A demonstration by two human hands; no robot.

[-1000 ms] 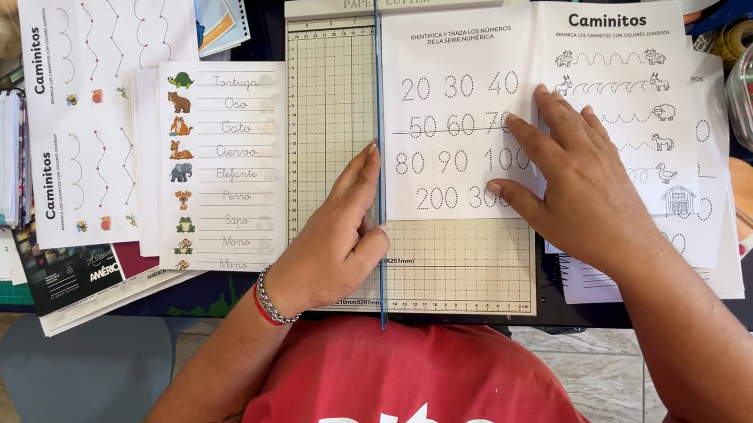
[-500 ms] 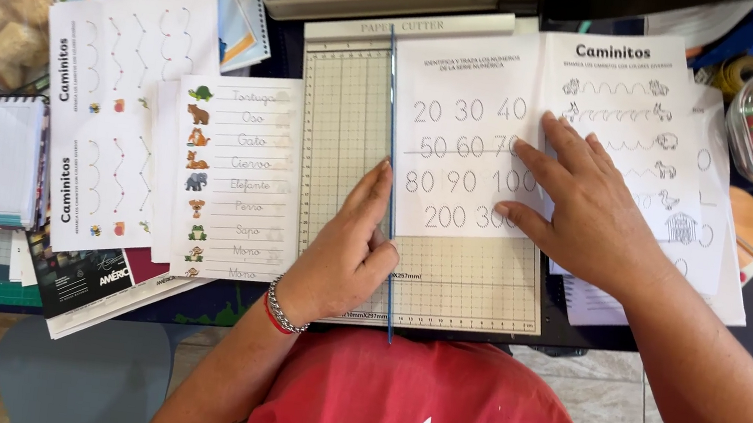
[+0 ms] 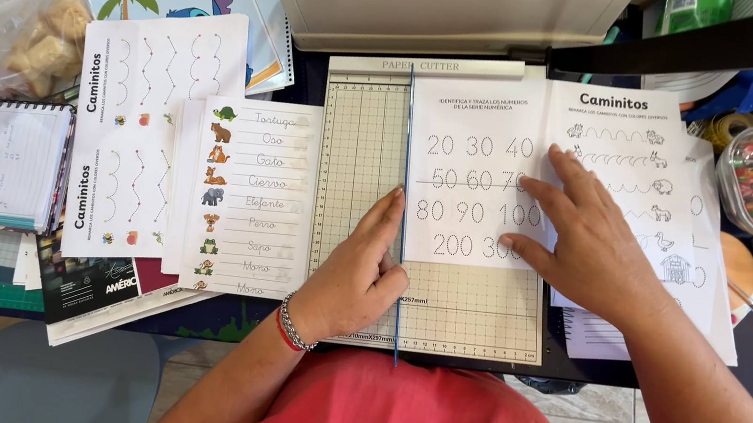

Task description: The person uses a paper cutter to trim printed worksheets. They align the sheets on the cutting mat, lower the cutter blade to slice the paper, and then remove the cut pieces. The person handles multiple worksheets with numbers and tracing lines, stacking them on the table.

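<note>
- Head view: right hand (image 3: 595, 241) lies flat, fingers spread, pinning the number sheet (image 3: 476, 171) on the cutter (image 3: 355, 190) so it cannot slip.
- Left hand (image 3: 360, 271), loosely curled and gripping nothing, rests beside the blue rail (image 3: 400, 233), steadying the sheet's edge.

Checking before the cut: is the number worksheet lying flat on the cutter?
Flat: the number worksheet lies spread on the cutter, the right hand pressing it.

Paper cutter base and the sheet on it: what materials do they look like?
Paper cutter base: looks like rigid plastic or coated board, matte cream, with a printed grid; which one is unclear. Number worksheet: plain white paper, matte, thin, lying flat under the right hand. Left hand rests at the blue cutting rail, probably plastic or metal.
</note>
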